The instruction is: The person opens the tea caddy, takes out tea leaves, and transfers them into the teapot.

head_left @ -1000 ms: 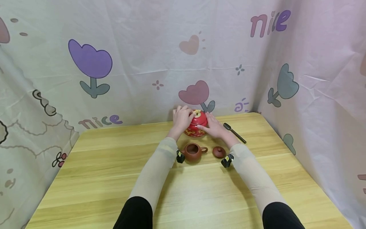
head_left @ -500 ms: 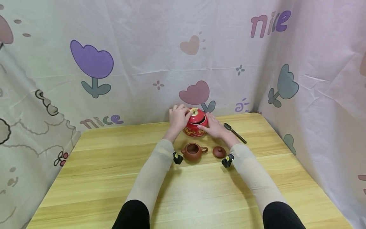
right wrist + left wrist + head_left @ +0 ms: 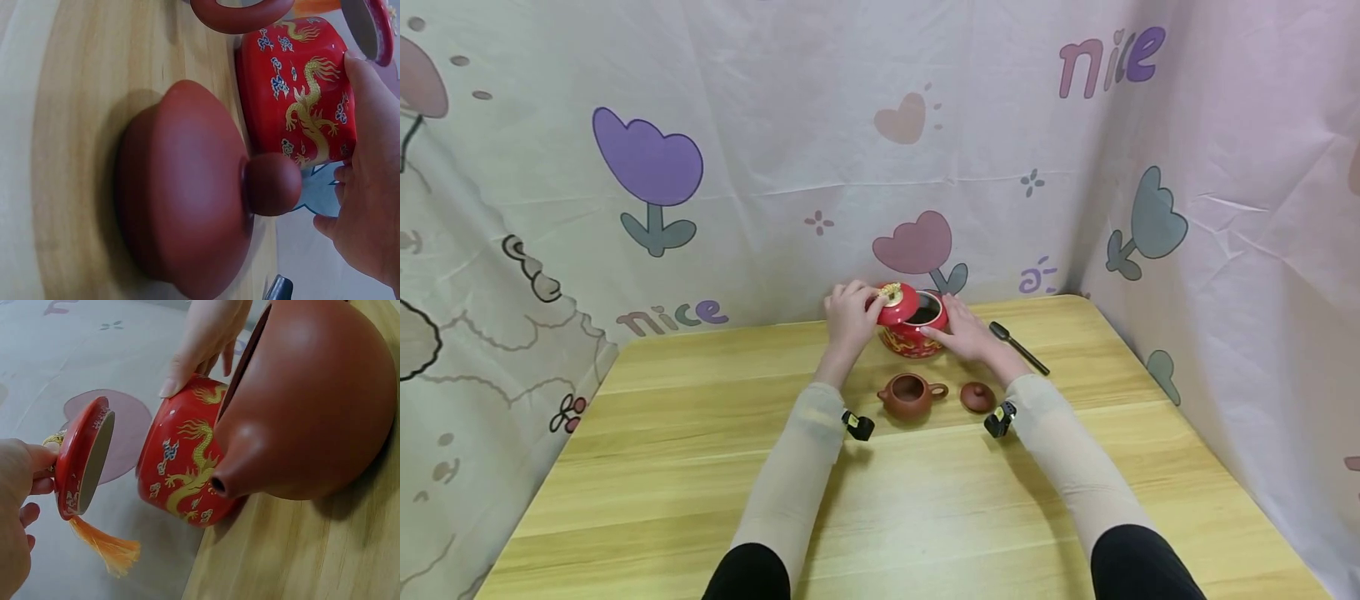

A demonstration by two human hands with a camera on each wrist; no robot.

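In the head view my left hand (image 3: 850, 323) pinches the gold knob of a red lid (image 3: 907, 309), up and left of the jar's mouth. The left wrist view shows the lid (image 3: 78, 459) tilted, its pale underside facing the jar and an orange tassel (image 3: 107, 546) hanging below. The red jar (image 3: 908, 342), with gold dragons, stands uncovered at the table's back, its inside dark. My right hand (image 3: 967, 336) holds the jar's right side, thumb near the rim and fingers round the far side. In the right wrist view the thumb touches the jar (image 3: 300, 94) near its rim.
A lidless brown clay teapot (image 3: 907, 397) stands in front of the jar, spout left and handle right. Its brown lid (image 3: 977, 397) lies to the right, near my right wrist. A dark slim tool with a broader end (image 3: 1019, 347) lies farther right. Patterned cloth hangs behind the table.
My left hand has lifted the red lid off the jar and moved it left, uncovering the jar's mouth. My right hand has stayed on the jar's side.
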